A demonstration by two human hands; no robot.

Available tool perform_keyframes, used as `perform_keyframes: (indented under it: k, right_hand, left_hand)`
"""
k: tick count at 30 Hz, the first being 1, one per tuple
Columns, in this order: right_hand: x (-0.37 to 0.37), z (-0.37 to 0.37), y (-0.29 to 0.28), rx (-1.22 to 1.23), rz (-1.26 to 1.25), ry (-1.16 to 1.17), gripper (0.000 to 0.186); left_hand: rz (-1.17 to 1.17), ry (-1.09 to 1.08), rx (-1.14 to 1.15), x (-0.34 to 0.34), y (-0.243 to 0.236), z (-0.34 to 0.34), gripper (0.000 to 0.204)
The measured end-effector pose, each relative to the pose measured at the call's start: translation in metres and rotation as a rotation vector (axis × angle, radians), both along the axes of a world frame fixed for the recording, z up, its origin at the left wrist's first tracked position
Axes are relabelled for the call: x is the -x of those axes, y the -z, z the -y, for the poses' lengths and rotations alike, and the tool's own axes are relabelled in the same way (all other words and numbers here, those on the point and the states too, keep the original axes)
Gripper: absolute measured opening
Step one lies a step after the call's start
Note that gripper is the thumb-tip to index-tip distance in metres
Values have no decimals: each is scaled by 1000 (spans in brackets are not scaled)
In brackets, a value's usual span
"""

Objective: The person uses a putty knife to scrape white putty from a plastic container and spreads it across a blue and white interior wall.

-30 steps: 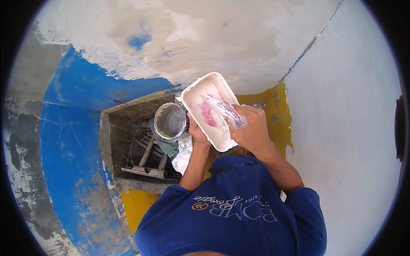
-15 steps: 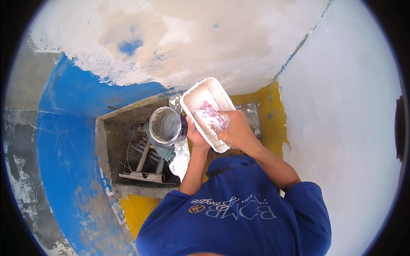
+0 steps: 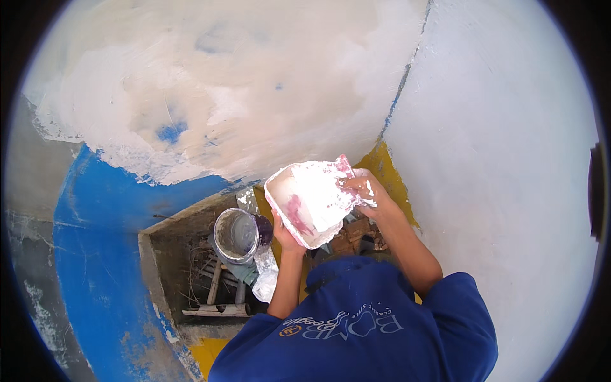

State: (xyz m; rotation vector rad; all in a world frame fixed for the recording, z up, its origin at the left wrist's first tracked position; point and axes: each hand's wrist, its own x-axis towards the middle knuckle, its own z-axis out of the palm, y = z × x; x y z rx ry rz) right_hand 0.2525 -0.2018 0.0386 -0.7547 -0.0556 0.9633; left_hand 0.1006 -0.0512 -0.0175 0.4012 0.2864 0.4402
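My left hand [image 3: 286, 234] is closed on the near left side of a whitish rectangular plastic tray [image 3: 285, 191], which is held tilted in front of my chest. Pinkish smears show on the tray's inside. Over the tray's right half, my right hand [image 3: 378, 195] grips a flat putty spreader [image 3: 326, 194] thickly coated in white putty, with reddish-pink patches along its far edge. White putty also clings to my right fingers. The spreader's grip is mostly hidden by the hand and the putty.
A dark bucket [image 3: 237, 235] with greyish residue stands left of the tray. Behind it, a concrete recess [image 3: 167, 258] holds wooden sticks and twigs. Ahead rises a patchily plastered wall [image 3: 254, 121]; a pale wall [image 3: 496, 178] stands close on the right, a blue-painted one [image 3: 95, 248] left.
The spreader has risen from inside the tray, now showing a broad white putty-covered face. My right hand has turned with it. The view has shifted, so the tray and bucket sit lower.
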Motion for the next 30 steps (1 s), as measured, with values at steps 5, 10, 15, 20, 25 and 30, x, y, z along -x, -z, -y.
perform_keyframes:
  k: [5,10,15,20,25,30]
  right_hand:
    - [-57,-14,-53,17,234,618,14]
    - [-96,-45,-109,565,754,998,13]
    - [-101,-134,-82,1060,1538,1274,33]
    - [-62,-113,-51,609,1523,1146,34]
    - [-130,-43,-78,783,1348,1392,28]
    - [-124,-80,-29,933,1628,1312,36]
  left_hand:
    - [9,27,-8,21,24,-11,68]
    - [-44,-24,-5,43,33,-21,67]
    - [-55,-36,-2,49,39,-31,66]
    - [-65,-104,-14,58,41,-44,65]
    - [-67,-113,27,60,41,-43,66]
    - [-50,-108,59,60,44,-37,67]
